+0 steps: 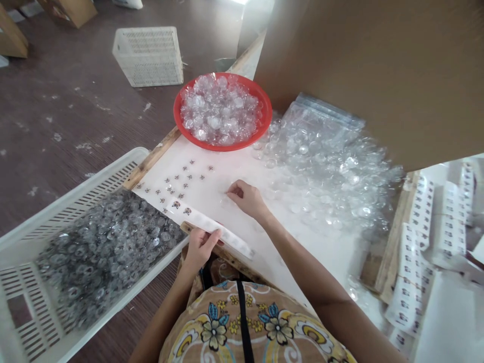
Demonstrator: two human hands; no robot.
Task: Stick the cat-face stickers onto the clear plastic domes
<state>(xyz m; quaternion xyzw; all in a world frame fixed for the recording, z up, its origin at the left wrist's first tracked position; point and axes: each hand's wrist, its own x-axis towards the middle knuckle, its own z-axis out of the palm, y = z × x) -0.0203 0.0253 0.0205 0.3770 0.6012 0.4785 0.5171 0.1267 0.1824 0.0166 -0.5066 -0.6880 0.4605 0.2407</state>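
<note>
the lower end of the printed strip (227, 236) is blurred and the thumb of the left hand (206, 241), clamped on it, covers a bit; from there the strip runs to ten and four o'clock over the near edge of the surface (212, 196). the right hand (231, 193), at one o'clock from the left, has its fingertips together, anything pinched too faint to tell. the white basket (94, 166) at nine o'clock is cut off.

No text, label, brand, number or sign could be read on anything in view; the small printed marks were unreadable.
</note>
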